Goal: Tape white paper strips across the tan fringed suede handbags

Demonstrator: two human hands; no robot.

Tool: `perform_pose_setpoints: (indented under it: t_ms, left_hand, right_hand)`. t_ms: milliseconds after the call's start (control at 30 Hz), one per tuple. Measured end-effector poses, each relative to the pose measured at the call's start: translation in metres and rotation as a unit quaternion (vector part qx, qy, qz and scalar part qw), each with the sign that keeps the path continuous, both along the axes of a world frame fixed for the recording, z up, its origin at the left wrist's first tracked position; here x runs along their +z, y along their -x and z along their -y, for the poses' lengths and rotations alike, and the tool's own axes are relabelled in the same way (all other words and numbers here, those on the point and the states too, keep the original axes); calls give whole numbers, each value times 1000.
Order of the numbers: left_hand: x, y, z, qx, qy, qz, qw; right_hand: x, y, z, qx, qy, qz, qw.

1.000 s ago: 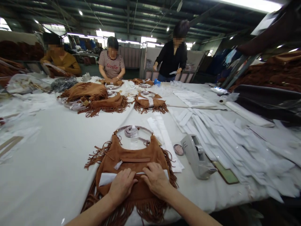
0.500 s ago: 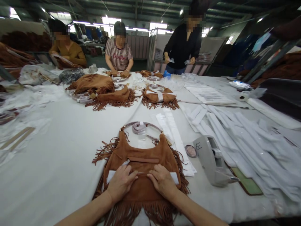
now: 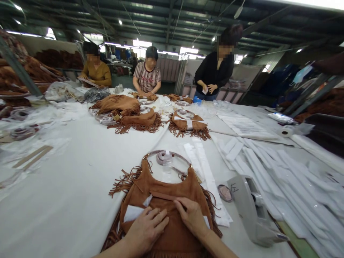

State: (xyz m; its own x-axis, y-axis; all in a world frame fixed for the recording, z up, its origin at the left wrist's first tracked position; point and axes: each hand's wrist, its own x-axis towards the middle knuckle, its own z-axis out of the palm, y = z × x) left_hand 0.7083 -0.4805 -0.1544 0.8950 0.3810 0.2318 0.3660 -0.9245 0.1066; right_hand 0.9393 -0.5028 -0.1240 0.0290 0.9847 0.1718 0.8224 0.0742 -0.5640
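A brown suede fringed handbag [image 3: 168, 186] lies flat before me, its strap [image 3: 161, 157] coiled at the top and bound with clear tape. My left hand [image 3: 147, 227] rests flat on the front of the bag, fingers stretched out. With thumb and fingers of my right hand [image 3: 192, 215] I pinch the right end of a narrow brown strip [image 3: 162, 195] on the bag. White paper [image 3: 133, 213] shows beside my left hand, and a small white piece [image 3: 147, 200] sits under the strip's left end.
A grey tape dispenser [image 3: 252, 208] and a tape roll [image 3: 225, 192] stand to the right. White strips [image 3: 285, 175] are heaped beyond. More fringed bags [image 3: 188, 123] lie across the white table [image 3: 80, 186]. Several people [image 3: 147, 77] work on the far side.
My right hand has moved up to the strip's right end, which is now tilted. My left hand has flattened on the bag. The camera view has tipped upward.
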Motion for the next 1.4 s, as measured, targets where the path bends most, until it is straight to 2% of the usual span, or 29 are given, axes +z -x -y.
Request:
perform_pose_setpoints:
  t_ms: [133,233,300,467,700,833,967,1033,1100,1167,1233,1300,1400]
  left_hand:
    - [-2,-1,-4,-3,-18,28,999]
    - [-1,-2,-7,-6,-30,47,998]
    - [-1,-2,-8,-6,-32,54,998]
    - [-6,0,-10,-7,-18,49,999]
    - [-10,0,-11,-9,-8,43,999]
    - [-13,-1,-12,-9,-2,47,999]
    - [-13,-2,-12,0,4,53,999]
    - [-11,-1,-11,0,6,55,998]
    - [-8,0,-11,0,8,55,998]
    - [-4,1,-10,0,13,51,999]
    - [-1,1,-10,-1,19,48,999]
    - [1,1,-9,-3,24,48,999]
    - [1,1,-8,-8,34,53,998]
  right_hand:
    - [16,-13,-78,-123,42,-21,991]
    - [10,-17,-130,-143,82,-2,986]
    - [1,-15,-151,-154,110,3,982]
    - [-15,-13,-164,-139,153,-36,978]
    - [-24,-20,-175,-126,150,-120,973]
    - [-21,-20,-186,-136,124,-150,971]
    - [-4,-19,-195,-151,88,-172,969]
    - [12,-17,-192,-152,72,-183,969]
    - [31,-12,-177,-135,59,-196,969]
    - [50,-4,-150,-108,46,-209,971]
    - [64,7,-110,-67,28,-199,977]
    - [66,17,-64,2,2,-152,988]
    - [47,29,-1,101,-57,-71,991]
